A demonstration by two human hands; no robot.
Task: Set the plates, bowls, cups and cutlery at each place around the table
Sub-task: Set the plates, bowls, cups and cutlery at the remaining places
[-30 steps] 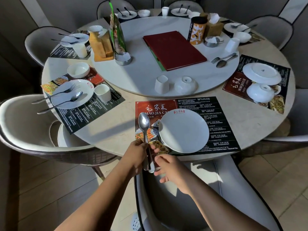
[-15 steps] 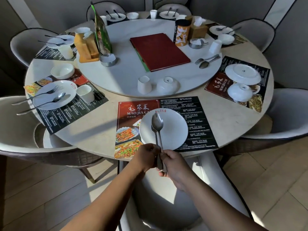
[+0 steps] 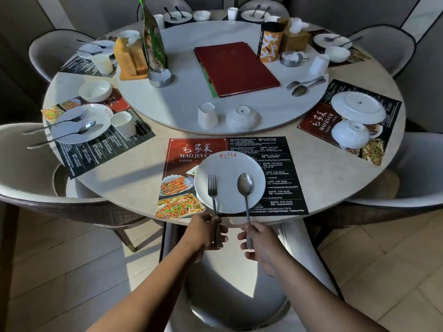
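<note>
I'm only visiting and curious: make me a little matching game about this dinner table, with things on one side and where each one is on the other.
Things:
1. nearest fork
2. nearest spoon
3. red menu
4. nearest plate

Places:
A. lying on the turntable
B. gripped by the right hand
C. sitting on the front placemat
D. gripped by the left hand

Pairs: 1-D, 2-B, 3-A, 4-C.

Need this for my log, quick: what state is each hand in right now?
Left hand: closed around the fork handle.
Right hand: closed around the spoon handle.
</note>
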